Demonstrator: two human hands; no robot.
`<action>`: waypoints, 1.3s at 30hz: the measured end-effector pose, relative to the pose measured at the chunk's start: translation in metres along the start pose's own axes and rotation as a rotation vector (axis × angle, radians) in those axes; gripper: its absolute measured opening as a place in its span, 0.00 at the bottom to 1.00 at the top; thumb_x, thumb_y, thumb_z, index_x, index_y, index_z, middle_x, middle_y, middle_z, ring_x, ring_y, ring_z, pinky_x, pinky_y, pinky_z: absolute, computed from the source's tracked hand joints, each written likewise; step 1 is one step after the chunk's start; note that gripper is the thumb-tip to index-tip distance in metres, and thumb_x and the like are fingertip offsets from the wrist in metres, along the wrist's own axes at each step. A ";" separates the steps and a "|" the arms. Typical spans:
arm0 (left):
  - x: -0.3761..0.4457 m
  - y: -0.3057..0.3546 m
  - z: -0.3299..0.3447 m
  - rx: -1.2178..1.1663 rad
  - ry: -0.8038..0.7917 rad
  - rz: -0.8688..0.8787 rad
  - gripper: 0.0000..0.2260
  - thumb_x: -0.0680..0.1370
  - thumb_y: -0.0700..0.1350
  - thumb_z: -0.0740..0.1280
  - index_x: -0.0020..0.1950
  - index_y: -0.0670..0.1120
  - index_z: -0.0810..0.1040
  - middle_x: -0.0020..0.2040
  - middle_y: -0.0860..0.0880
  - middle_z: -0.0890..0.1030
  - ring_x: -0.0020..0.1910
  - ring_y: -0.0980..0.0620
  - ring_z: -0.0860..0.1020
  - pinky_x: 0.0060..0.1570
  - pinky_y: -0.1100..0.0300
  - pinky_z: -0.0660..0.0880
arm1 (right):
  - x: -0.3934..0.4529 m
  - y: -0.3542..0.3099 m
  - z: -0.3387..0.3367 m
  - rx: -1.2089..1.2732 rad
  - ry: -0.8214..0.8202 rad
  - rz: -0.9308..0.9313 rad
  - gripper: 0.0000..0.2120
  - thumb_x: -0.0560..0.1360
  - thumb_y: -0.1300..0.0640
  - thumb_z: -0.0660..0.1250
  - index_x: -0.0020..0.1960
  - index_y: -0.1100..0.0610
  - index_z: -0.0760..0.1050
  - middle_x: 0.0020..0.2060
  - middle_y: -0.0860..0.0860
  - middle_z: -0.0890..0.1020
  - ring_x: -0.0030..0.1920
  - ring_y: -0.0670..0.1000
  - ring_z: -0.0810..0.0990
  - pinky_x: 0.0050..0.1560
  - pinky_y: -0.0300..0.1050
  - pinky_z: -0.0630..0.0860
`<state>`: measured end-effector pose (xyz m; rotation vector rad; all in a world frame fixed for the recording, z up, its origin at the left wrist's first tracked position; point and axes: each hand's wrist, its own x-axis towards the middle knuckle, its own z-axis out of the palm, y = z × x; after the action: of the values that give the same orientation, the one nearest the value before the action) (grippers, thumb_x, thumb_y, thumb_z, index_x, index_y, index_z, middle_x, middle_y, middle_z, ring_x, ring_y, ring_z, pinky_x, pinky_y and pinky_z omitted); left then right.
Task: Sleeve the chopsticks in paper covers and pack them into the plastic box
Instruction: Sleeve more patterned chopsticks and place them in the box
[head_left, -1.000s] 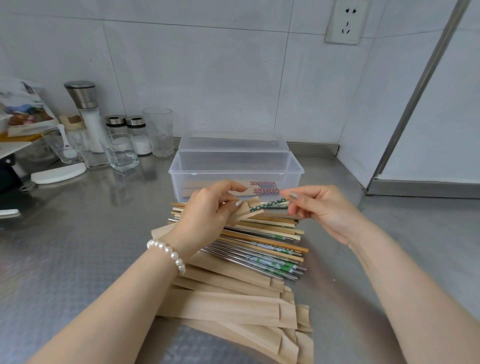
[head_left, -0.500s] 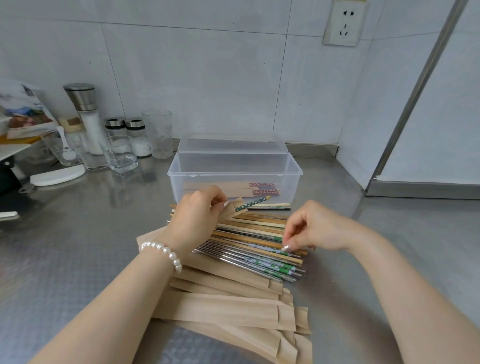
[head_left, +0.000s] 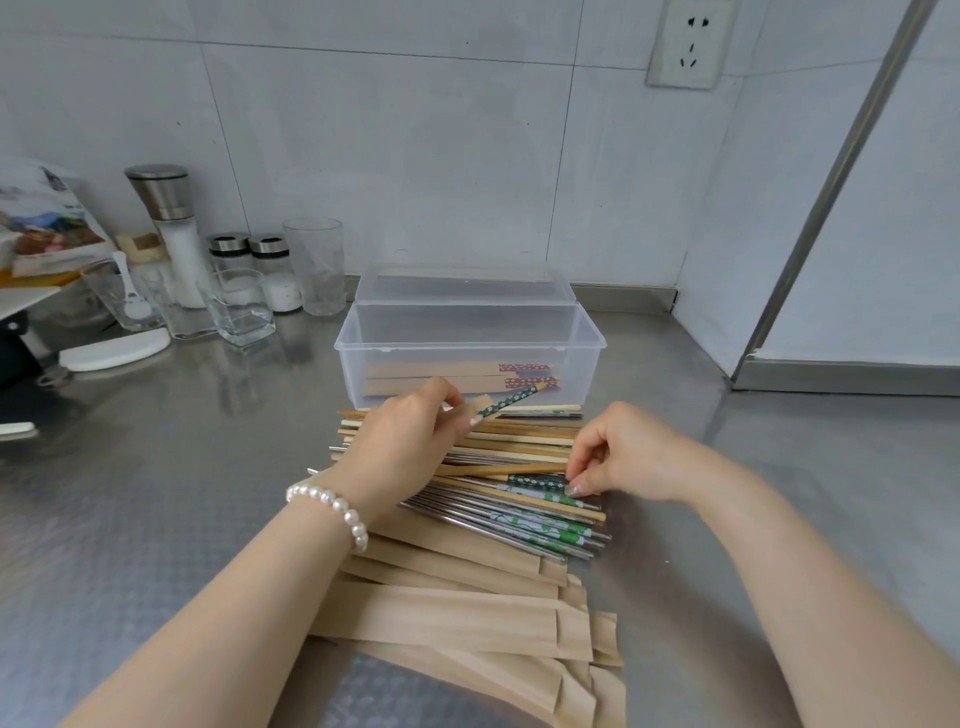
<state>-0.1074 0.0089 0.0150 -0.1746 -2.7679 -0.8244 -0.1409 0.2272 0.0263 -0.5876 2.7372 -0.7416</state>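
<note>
Here I count two sleeved pairs in plastic box (head_left: 470, 338); left hand (head_left: 410, 441) grips paper cover (head_left: 480, 404) with one green chopstick (head_left: 511, 400), right hand (head_left: 628, 454) pinches another green chopstick (head_left: 535, 482)

The plastic box (head_left: 470, 343) stands behind the chopsticks (head_left: 519, 467), paper covers (head_left: 457, 618) nearest the person.

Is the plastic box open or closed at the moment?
Open: the plastic box has no cover, and its lid sits behind it.

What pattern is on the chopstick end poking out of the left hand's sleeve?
Dark green with white flowers, head view.
</note>
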 end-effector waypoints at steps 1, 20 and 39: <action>0.000 0.000 0.000 -0.013 -0.004 -0.001 0.09 0.77 0.51 0.62 0.53 0.48 0.73 0.44 0.49 0.80 0.43 0.47 0.77 0.45 0.51 0.75 | 0.000 0.001 0.000 -0.015 -0.007 0.004 0.09 0.66 0.61 0.76 0.32 0.51 0.79 0.26 0.45 0.77 0.30 0.44 0.74 0.37 0.39 0.72; -0.001 0.000 -0.001 -0.144 -0.017 -0.004 0.06 0.70 0.46 0.72 0.41 0.51 0.76 0.38 0.52 0.81 0.40 0.52 0.78 0.44 0.57 0.75 | 0.004 0.014 -0.002 -0.081 -0.035 -0.023 0.06 0.67 0.59 0.75 0.36 0.51 0.79 0.37 0.49 0.77 0.34 0.44 0.71 0.38 0.39 0.70; -0.001 -0.001 -0.003 -0.190 -0.039 -0.036 0.05 0.71 0.46 0.72 0.42 0.52 0.76 0.38 0.52 0.82 0.39 0.51 0.79 0.44 0.53 0.77 | 0.009 0.018 0.000 -0.081 0.015 -0.065 0.14 0.73 0.60 0.69 0.33 0.46 0.73 0.38 0.43 0.72 0.37 0.41 0.69 0.39 0.35 0.65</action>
<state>-0.1065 0.0066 0.0165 -0.1768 -2.7333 -1.1050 -0.1547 0.2378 0.0156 -0.6941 2.7848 -0.6547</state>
